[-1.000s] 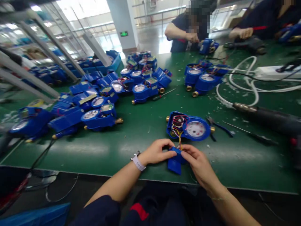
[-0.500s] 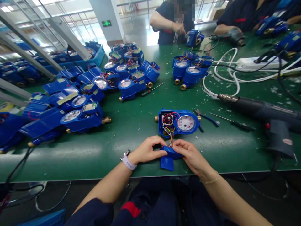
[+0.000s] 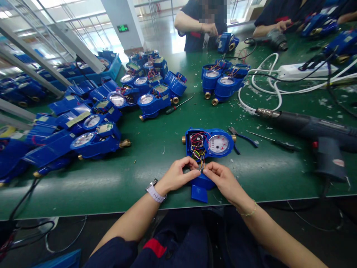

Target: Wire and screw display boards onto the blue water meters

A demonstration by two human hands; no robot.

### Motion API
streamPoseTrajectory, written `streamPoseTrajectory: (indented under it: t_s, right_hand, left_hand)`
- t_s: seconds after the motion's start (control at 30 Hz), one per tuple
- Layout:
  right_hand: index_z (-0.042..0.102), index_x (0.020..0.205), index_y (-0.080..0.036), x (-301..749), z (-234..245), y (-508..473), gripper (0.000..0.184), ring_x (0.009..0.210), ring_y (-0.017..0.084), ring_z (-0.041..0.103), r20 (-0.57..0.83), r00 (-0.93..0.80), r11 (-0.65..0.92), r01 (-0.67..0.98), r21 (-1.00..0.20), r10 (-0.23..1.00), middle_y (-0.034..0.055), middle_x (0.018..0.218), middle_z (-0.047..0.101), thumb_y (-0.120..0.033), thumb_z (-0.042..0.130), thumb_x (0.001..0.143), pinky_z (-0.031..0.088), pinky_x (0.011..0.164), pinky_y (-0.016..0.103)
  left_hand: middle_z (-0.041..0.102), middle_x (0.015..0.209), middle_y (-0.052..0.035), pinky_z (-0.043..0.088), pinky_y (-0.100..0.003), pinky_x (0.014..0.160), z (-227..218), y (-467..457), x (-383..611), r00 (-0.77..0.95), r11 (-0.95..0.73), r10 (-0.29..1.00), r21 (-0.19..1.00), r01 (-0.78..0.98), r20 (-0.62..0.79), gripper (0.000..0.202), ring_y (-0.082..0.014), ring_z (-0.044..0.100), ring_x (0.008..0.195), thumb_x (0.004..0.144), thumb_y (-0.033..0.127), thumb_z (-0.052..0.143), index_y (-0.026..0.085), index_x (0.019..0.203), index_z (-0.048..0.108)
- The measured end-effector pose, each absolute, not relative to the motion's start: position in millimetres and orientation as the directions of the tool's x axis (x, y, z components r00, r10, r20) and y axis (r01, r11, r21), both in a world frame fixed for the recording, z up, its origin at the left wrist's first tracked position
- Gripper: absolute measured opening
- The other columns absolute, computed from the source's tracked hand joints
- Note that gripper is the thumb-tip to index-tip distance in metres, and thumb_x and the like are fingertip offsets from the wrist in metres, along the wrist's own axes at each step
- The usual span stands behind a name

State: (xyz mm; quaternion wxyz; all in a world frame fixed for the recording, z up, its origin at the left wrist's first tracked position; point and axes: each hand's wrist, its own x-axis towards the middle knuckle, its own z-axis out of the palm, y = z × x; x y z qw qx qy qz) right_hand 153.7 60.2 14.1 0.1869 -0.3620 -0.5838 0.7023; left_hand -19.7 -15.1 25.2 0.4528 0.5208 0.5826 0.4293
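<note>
A blue water meter [image 3: 232,143] lies open in front of me, its round dial to the right and its wiring compartment to the left. Thin coloured wires [image 3: 202,158] run from that compartment towards me, down to a blue plastic cover [image 3: 206,182] with a flap resting near the table edge. My left hand [image 3: 181,173] is closed, thumb and finger pinching the wires just above the cover. From the other side, my right hand [image 3: 221,178] pinches the same wires, fingertips almost touching the left ones. The exact wire ends are hidden by the fingers.
Pliers [image 3: 245,138] and a screwdriver [image 3: 286,145] lie right of the meter, beside a heat gun [image 3: 312,130]. Many blue meters [image 3: 95,139] crowd the left. White cable [image 3: 275,87] loops near a power strip [image 3: 304,70]. A co-worker's hand [image 3: 209,29] is across the table.
Both hands have shifted from gripping the cover's upper edge to pinching the wires just above it. The cover now lies partly beneath my fingers. The view has shifted slightly.
</note>
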Motion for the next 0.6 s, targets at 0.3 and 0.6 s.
streamPoseTrajectory:
  t_s: [0.3,0.6]
  right_hand:
    - [0.067,0.082,-0.02,163.4,17.2,63.2,0.03,0.071,0.017,0.054,-0.178,-0.692,-0.001,0.248,-0.969,0.699,0.001,0.075,0.063,-0.049,0.058,0.085,0.041,0.066,0.029]
    - [0.063,0.116,-0.019,173.5,11.5,55.5,0.049,0.082,0.022,0.066,-0.205,-0.647,0.01,0.312,-0.95,0.734,0.006,0.091,0.07,-0.049,0.067,0.078,0.054,0.075,0.034]
  left_hand:
    - [0.059,0.069,0.0012,0.041,-0.022,0.061,24.7,-11.6,-4.2,-0.136,0.173,0.98,0.964,0.203,-0.147,0.021,-0.0108,0.051,0.063,0.08,0.034,0.065,0.014,0.077,0.061]
    - [0.066,0.069,-0.0022,0.046,-0.024,0.064,18.0,-15.9,6.6,-0.264,0.156,0.959,0.971,0.183,-0.104,0.019,-0.0133,0.058,0.065,0.083,0.029,0.06,0.013,0.073,0.065]
